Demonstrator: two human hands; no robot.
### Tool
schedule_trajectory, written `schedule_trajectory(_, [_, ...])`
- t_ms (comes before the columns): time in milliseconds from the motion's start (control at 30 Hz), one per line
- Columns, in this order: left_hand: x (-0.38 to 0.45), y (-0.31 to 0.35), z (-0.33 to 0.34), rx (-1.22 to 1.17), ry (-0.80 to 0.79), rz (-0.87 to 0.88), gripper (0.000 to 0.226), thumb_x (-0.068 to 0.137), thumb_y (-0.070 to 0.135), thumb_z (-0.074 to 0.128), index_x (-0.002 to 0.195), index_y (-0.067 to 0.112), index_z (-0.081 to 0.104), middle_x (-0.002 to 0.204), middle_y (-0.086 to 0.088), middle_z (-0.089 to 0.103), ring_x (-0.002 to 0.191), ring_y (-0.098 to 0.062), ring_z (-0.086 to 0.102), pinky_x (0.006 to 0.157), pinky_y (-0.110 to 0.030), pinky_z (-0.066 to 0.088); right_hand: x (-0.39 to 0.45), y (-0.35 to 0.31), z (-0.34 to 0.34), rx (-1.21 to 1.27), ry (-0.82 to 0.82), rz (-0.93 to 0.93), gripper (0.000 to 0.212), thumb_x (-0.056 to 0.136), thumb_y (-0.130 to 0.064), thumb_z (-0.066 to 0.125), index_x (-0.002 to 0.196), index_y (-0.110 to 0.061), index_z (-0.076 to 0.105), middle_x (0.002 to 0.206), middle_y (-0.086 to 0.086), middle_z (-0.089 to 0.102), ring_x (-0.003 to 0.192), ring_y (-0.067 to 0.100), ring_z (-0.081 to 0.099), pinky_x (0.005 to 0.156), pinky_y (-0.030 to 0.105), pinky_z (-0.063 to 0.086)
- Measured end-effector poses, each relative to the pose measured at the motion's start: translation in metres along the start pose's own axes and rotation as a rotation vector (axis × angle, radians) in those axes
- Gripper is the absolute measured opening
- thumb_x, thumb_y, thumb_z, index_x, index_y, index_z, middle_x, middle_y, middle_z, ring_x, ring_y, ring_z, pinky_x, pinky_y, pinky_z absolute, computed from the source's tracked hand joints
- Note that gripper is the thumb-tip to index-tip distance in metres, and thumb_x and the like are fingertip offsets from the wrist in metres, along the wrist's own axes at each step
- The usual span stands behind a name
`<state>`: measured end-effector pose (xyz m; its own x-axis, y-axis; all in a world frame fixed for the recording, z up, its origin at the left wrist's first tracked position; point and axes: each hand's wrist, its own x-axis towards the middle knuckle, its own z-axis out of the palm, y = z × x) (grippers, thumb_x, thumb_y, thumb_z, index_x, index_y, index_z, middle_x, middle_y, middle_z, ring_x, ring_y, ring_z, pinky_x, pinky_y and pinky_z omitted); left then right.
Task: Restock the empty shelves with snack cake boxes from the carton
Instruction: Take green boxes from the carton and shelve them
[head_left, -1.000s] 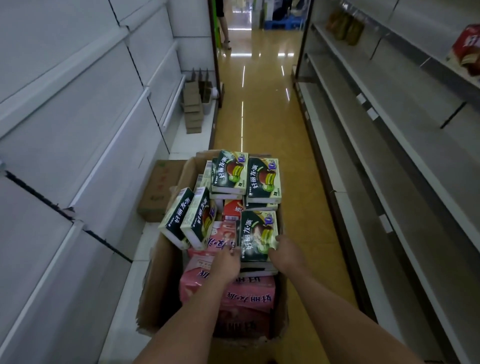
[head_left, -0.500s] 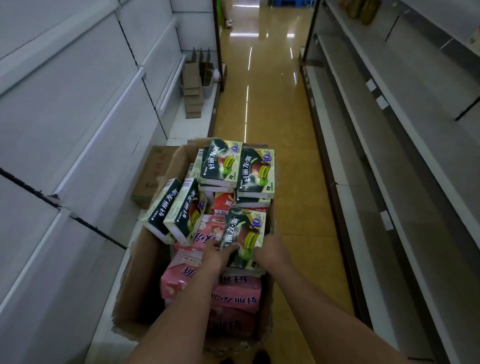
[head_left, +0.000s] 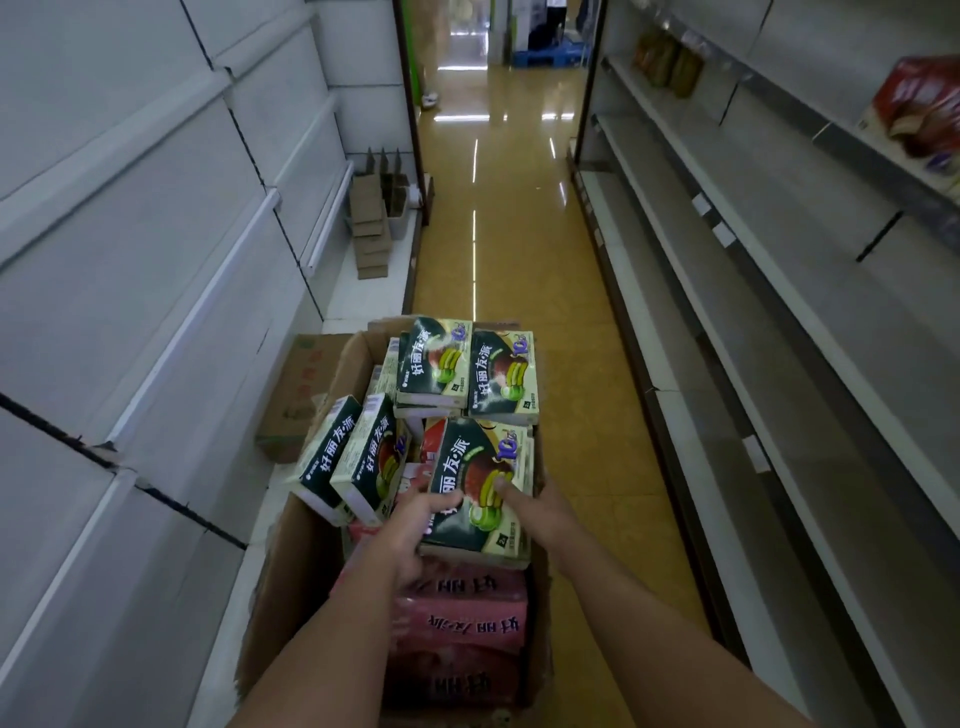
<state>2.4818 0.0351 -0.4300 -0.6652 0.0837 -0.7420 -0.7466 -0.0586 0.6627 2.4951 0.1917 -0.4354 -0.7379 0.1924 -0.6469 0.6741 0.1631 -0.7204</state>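
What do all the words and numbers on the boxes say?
"好丽友·派": on the green box that both hands hold, and the other green boxes.
"10": purple, at that box's top corner.
Pink boxes: print upside down, not fully readable.
Brown carton on the left shelf and shelf tags: too blurred.

We have both bare forearms stretched forward and downward from the bottom edge of the view, converging toward the middle. Our left hand (head_left: 423, 525) sits at the left edge of a green snack cake box (head_left: 480, 488), its thumb lying across the printed top and its fingers curled under the box's near left corner. Our right hand (head_left: 535, 506) grips the same box from the right side, thumb pressed flat on the top face, the other fingers hidden behind the box's far edge. Both wrists are nearly straight, with the two hands close together and the box held between them.
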Motion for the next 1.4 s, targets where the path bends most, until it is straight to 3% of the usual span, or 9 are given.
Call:
schedule_trajectory(200, [-0.029, 0.042, 0.000, -0.043, -0.212, 0.008, 0.027, 0.090, 0.030, 0.061, 0.105, 0.008, 0.066, 0.088, -0.014, 0.074, 0.079, -0.028, 0.068, 0.076, -0.038, 0.052, -0.007, -0.016, -0.004, 0.419, 0.019, 0.007, 0.119, 0.025, -0.070, 0.085, 0.125, -0.013, 0.055, 0.113, 0.010, 0.068, 0.099, 0.028, 0.067, 0.085, 0.044, 0.056])
schedule_trajectory(333, [-0.037, 0.059, 0.013, -0.293, -0.323, 0.039, 0.061, 0.089, 0.057, 0.047, 0.117, 0.005, 0.061, 0.108, -0.019, 0.069, 0.102, -0.033, 0.063, 0.087, -0.046, 0.051, -0.033, -0.025, -0.019, 0.672, 0.028, -0.014, 0.042, 0.083, -0.043, 0.067, 0.109, -0.010, 0.064, 0.095, 0.012, 0.073, 0.077, 0.026, 0.069, 0.057, 0.030, 0.053])
schedule_trajectory(433, [-0.045, 0.065, 0.029, -0.302, -0.386, 0.068, 0.076, 0.075, 0.064, 0.055, 0.125, 0.006, 0.057, 0.118, -0.019, 0.065, 0.110, -0.034, 0.061, 0.089, -0.047, 0.051, -0.046, -0.026, -0.029, 0.876, 0.070, -0.073, 0.029, 0.094, -0.035, 0.054, 0.101, -0.008, 0.062, 0.073, 0.008, 0.073, 0.064, 0.022, 0.067, 0.057, 0.031, 0.052])
schedule_trajectory(600, [-0.066, 0.065, 0.064, -0.076, -0.419, 0.139, 0.060, 0.067, 0.046, 0.074, 0.111, 0.007, 0.064, 0.106, -0.018, 0.070, 0.098, -0.036, 0.067, 0.090, -0.049, 0.051, -0.073, -0.028, -0.038, 0.963, 0.121, -0.106, 0.027, 0.095, -0.028, 0.052, 0.101, -0.003, 0.063, 0.070, 0.012, 0.073, 0.059, 0.025, 0.068, 0.061, 0.034, 0.054])
schedule_trajectory(700, [-0.069, 0.071, 0.075, -0.026, -0.425, 0.131, 0.051, 0.064, 0.030, 0.075, 0.103, -0.002, 0.066, 0.096, -0.021, 0.071, 0.086, -0.037, 0.067, 0.082, -0.047, 0.051, -0.085, -0.027, -0.054, 0.936, 0.182, -0.104, 0.039, 0.087, -0.034, 0.064, 0.112, -0.005, 0.066, 0.088, 0.016, 0.073, 0.083, 0.031, 0.067, 0.088, 0.045, 0.050])
schedule_trajectory(867, [-0.087, 0.088, 0.086, 0.176, -0.561, 0.117, 0.036, 0.076, 0.019, 0.065, 0.104, -0.003, 0.066, 0.092, -0.026, 0.070, 0.077, -0.036, 0.066, 0.080, -0.043, 0.050, -0.071, 0.031, -0.130, 0.803, 0.392, -0.130, 0.098, 0.039, -0.070, 0.084, 0.117, -0.014, 0.065, 0.109, 0.018, 0.069, 0.097, 0.037, 0.068, 0.090, 0.055, 0.051])
schedule_trajectory(1133, [-0.141, 0.065, 0.153, 0.225, -0.849, -0.016, 0.082, 0.075, 0.071, 0.042, 0.107, 0.001, 0.071, 0.112, -0.026, 0.066, 0.098, -0.040, 0.067, 0.086, -0.045, 0.054, -0.182, 0.066, -0.168, 0.739, 0.460, -0.143, 0.065, 0.065, -0.049, 0.081, 0.111, -0.006, 0.066, 0.103, 0.020, 0.071, 0.098, 0.038, 0.068, 0.092, 0.052, 0.051])
schedule_trajectory(1267, [-0.164, 0.036, 0.199, 0.332, -0.819, 0.034, 0.064, 0.094, 0.054, 0.039, 0.112, 0.001, 0.069, 0.110, -0.026, 0.067, 0.098, -0.039, 0.067, 0.065, -0.036, 0.057, -0.219, 0.090, -0.191, 0.850, 0.766, -0.284, 0.044, 0.072, -0.048, 0.076, 0.099, -0.014, 0.072, 0.066, 0.002, 0.073, 0.067, 0.017, 0.070, 0.067, 0.034, 0.050])
schedule_trajectory(1400, [-0.204, -0.002, 0.236, 0.437, -0.854, 0.094, 0.057, 0.097, 0.049, 0.039, 0.101, 0.001, 0.070, 0.078, -0.021, 0.072, 0.064, -0.029, 0.070, 0.050, -0.027, 0.052, -0.278, 0.130, -0.208, 0.937, 0.735, -0.192, 0.050, 0.072, -0.043, 0.076, 0.097, 0.000, 0.069, 0.093, 0.022, 0.071, 0.089, 0.033, 0.069, 0.077, 0.039, 0.053])
